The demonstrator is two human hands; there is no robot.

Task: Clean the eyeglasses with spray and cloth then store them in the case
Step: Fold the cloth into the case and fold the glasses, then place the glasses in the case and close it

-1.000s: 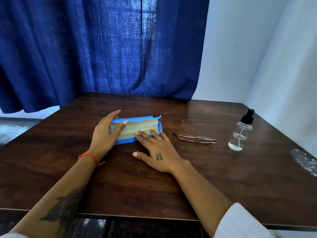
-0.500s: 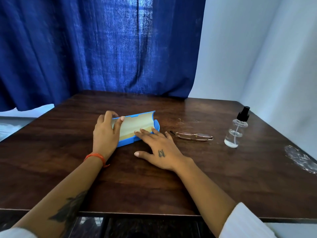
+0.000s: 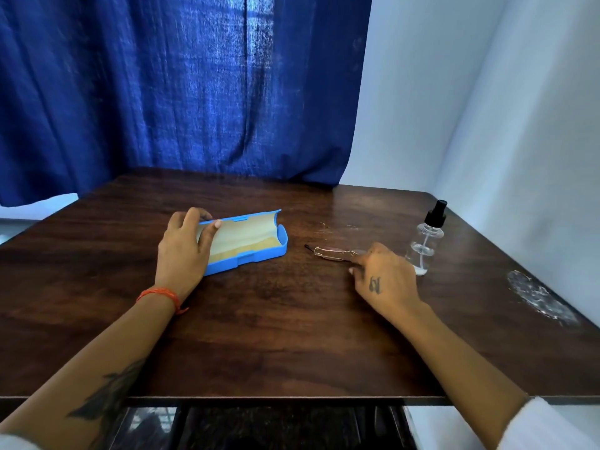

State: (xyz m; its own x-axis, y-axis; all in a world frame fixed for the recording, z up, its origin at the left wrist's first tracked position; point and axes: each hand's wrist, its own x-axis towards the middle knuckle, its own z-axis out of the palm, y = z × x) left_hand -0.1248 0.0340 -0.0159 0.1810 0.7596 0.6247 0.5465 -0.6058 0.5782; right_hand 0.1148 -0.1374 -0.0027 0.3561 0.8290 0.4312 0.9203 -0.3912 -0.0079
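A: Quick pass. Where's your left hand?

B: On the left end of the blue case. Your fingers curl over the raised lid edge and grip it; the case stands open on the dark wooden table, pale lining showing.

A: And your right hand?

B: At the right end of the eyeglasses, which lie folded on the table between the case and the spray bottle. Your fingertips are at the frame's end, curled in. It looks like a pinch, but the knuckles hide the contact, so I can't tell if you've got hold of it.

A: Bottle?

B: Upright, clear with a black pump, just beyond your right hand, near the right edge of the table.

A: Anything else?

B: An orange wristband on your left wrist, a blue curtain behind the table, and a whitish scuffed patch at the table's right edge.
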